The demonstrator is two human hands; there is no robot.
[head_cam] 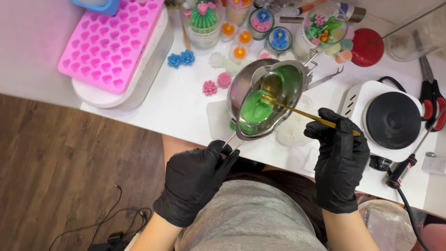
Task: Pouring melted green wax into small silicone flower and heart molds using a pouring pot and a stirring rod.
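My left hand (197, 179), in a black glove, grips the wire handle of a small steel melting pot (272, 100) and holds it tilted over the white table (186, 107). Green wax (255, 109) pools in the pot's lower end. In my gloved right hand (339, 158) is a thin gold-coloured stick (302, 113), its tip dipped into the green wax. A second steel pot (239, 83) sits just behind and under the tilted one.
A pink heart-shaped silicone mould (111, 42) lies on a white oval container at the left. Several flower-shaped candles (239, 37) and jars stand at the back. A white electric hotplate (392, 118), red-handled scissors (432, 100) and a probe thermometer (404, 169) are at the right.
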